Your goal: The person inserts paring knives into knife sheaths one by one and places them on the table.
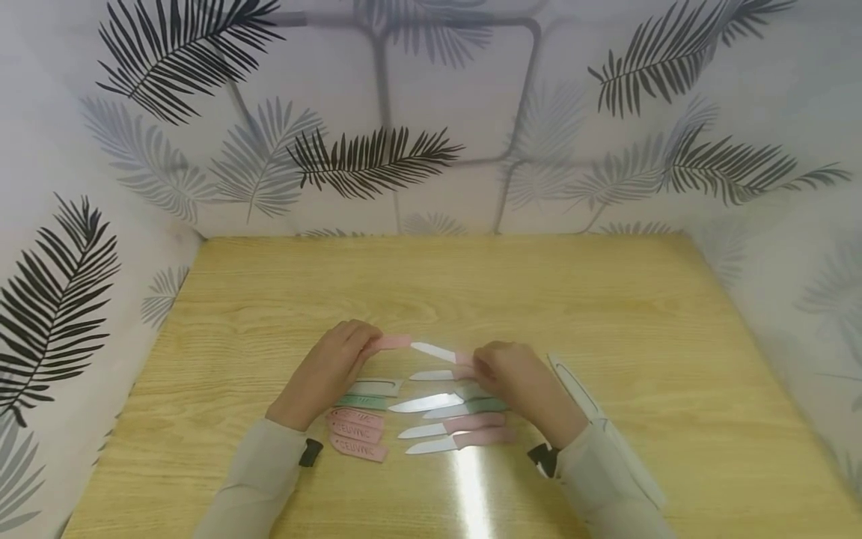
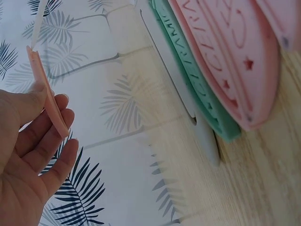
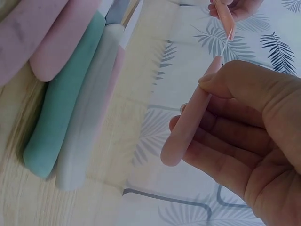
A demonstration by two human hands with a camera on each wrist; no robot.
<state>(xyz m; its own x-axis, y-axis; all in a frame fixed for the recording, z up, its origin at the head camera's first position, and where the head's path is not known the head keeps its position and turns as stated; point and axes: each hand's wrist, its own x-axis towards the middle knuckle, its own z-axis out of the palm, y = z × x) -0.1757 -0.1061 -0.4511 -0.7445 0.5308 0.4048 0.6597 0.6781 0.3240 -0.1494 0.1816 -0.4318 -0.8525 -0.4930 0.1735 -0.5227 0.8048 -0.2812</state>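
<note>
My left hand (image 1: 340,359) pinches a pink knife sheath (image 1: 396,342) between thumb and fingers above the table. Facing it, my right hand (image 1: 515,374) holds a small knife (image 1: 434,351) by its pink handle (image 3: 186,122). Its white blade points left, with the tip right at the sheath's mouth. In the left wrist view the thumb lies along the sheath (image 2: 44,87) and the little finger stands away from it. Below the hands, several knives lie in a column, blades left, including a green-handled one (image 1: 486,406). Left of them lie a white sheath (image 1: 377,388), a green sheath (image 1: 360,402) and several pink sheaths (image 1: 357,430).
Beside and partly under the right forearm lie long whitish pieces (image 1: 572,382). The wooden table (image 1: 269,277) runs back to a wall covering (image 1: 444,195) with a leaf print. Light glares off the table's front (image 1: 471,486).
</note>
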